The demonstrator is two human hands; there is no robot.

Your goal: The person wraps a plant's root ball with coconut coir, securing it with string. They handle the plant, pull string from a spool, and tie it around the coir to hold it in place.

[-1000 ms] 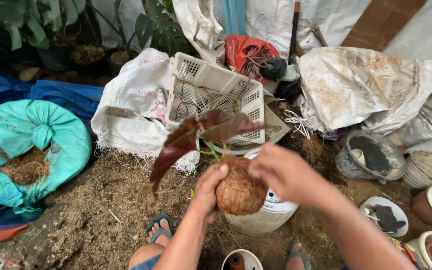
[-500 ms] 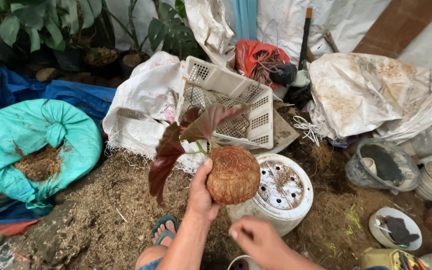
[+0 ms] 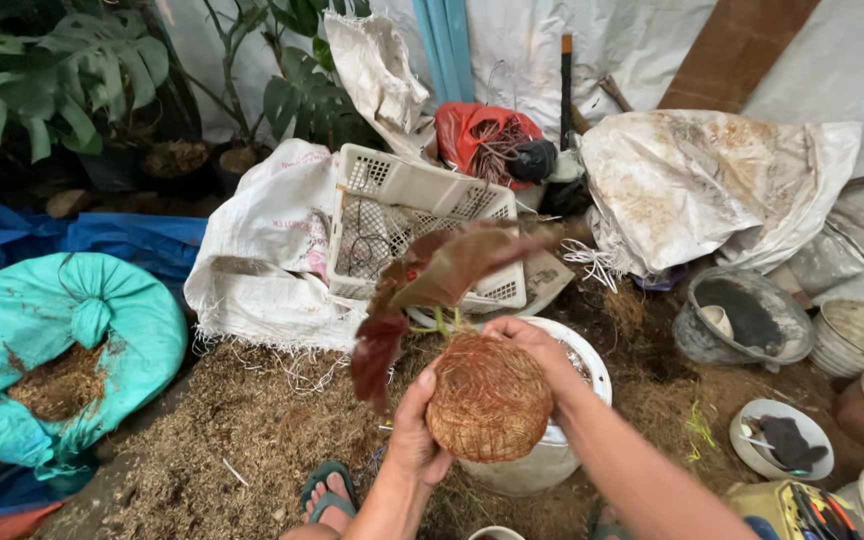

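A round ball of brown coconut fibre wrapped in thin string [image 3: 488, 396] carries a small plant with dark red leaves [image 3: 422, 290]. My left hand [image 3: 415, 430] grips the ball from its left and lower side. My right hand [image 3: 530, 345] rests over its upper right side, fingers on the top edge. The ball hangs just above a white plastic pot [image 3: 552, 450] with holes in its upturned base.
Loose brown fibre covers the ground [image 3: 232, 440]. A teal sack of fibre [image 3: 52, 350] lies at the left, a white crate [image 3: 402, 215] and white sacks [image 3: 262, 260] behind, several pots and bowls [image 3: 742, 320] at the right. My sandalled foot [image 3: 327, 492] is below.
My right hand left the ball and dropped low half a second ago, and now it is back on the ball's upper right side. The left hand kept its hold throughout.
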